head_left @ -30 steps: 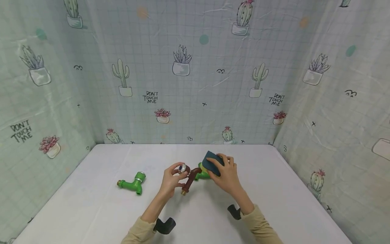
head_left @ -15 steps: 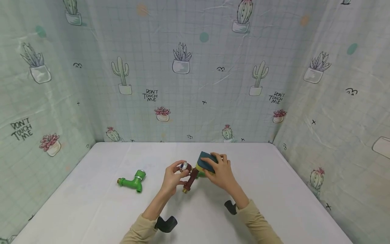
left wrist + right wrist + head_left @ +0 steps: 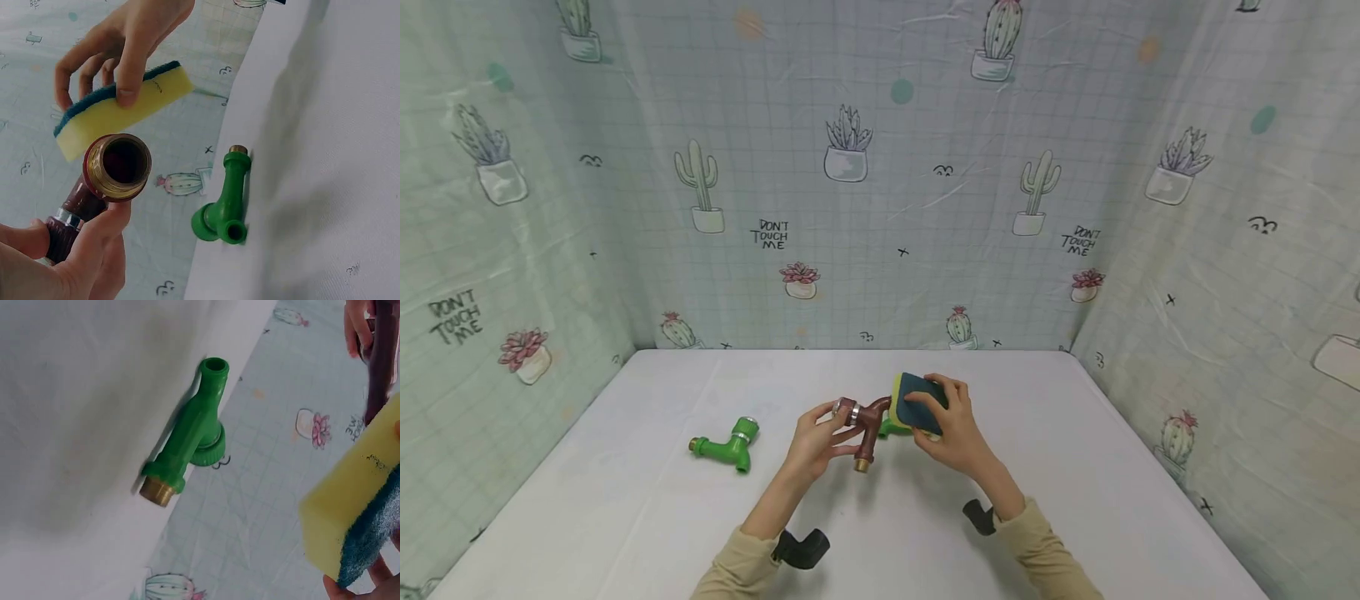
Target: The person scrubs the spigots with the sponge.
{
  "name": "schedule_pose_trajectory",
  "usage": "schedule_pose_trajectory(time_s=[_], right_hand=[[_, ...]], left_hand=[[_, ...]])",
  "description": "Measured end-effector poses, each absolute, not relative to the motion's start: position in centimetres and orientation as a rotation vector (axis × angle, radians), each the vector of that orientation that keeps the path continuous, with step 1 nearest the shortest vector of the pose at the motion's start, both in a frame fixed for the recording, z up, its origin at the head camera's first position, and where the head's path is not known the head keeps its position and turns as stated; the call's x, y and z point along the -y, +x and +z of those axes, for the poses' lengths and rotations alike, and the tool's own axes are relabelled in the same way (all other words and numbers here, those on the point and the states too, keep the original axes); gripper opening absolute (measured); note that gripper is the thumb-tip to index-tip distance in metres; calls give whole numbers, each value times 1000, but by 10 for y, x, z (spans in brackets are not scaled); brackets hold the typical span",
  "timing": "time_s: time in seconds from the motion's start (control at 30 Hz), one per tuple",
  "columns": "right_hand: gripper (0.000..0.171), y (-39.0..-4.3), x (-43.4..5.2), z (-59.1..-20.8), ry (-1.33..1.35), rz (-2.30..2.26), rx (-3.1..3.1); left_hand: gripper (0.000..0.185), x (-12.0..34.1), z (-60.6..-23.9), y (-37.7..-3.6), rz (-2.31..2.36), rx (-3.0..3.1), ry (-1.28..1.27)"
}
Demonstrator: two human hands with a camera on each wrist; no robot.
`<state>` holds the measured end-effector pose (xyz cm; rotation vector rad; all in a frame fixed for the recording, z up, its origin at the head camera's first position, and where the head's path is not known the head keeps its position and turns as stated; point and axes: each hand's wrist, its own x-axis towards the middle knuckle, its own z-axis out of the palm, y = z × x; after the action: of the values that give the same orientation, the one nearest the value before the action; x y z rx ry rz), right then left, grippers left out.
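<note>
My left hand (image 3: 837, 427) grips a brown faucet (image 3: 867, 418) by its silver-ringed end and holds it above the white table (image 3: 625, 500). The brass spout points down. In the left wrist view the faucet's (image 3: 115, 172) open brass mouth faces the camera, with my fingers (image 3: 87, 250) curled round its body. My right hand (image 3: 934, 417) pinches a yellow sponge (image 3: 916, 400) with a dark blue scouring side. The sponge's yellow face sits at the faucet's other end; whether they touch I cannot tell. The sponge (image 3: 119, 112) (image 3: 359, 512) shows in both wrist views.
A green faucet (image 3: 726, 443) lies on the table left of my hands. A second green faucet (image 3: 887, 428) lies just behind the brown one, mostly hidden. Both wrist views show a green faucet (image 3: 225, 200) (image 3: 190, 434) lying flat. Cactus-print curtains (image 3: 880, 208) wall the table's three sides.
The brown faucet has turned from slanting to body level with its spout straight down. The sponge has shifted slightly left, up to the faucet's end.
</note>
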<state>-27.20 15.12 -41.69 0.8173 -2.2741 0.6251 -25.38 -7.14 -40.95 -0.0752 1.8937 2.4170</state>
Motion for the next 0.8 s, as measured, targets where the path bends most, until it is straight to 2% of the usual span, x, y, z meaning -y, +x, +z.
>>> schedule_pose_trajectory(time_s=[0.27, 0.47, 0.63, 0.8], right_hand=[[51, -274, -149, -416, 948, 363, 2144], [68, -277, -148, -420, 970, 260, 2070], [80, -277, -146, -424, 964, 235, 2097], [80, -274, -146, -424, 955, 218, 2123]], left_hand=[[39, 73, -411, -254, 2352, -1910, 25], [37, 75, -412, -252, 2259, -1995, 168], [36, 75, -413, -251, 2305, -1954, 83], [38, 75, -412, -253, 2353, -1910, 21]])
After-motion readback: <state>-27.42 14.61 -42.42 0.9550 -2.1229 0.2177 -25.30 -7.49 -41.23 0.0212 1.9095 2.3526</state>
